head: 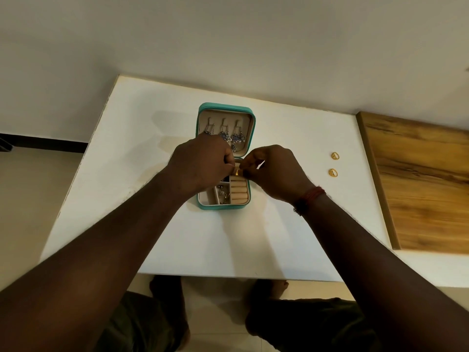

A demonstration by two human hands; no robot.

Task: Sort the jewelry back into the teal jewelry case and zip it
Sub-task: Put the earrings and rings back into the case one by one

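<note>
Over the rolls of the case, my left hand and right hand both pinch a ring; I should press it straight down between two rolls, gently.

White table: open teal jewelry case mid-top; two gold rings right, apart.

Warm dim indoor light, soft shadows, wide-angle edge bending, slight blur at right
</note>
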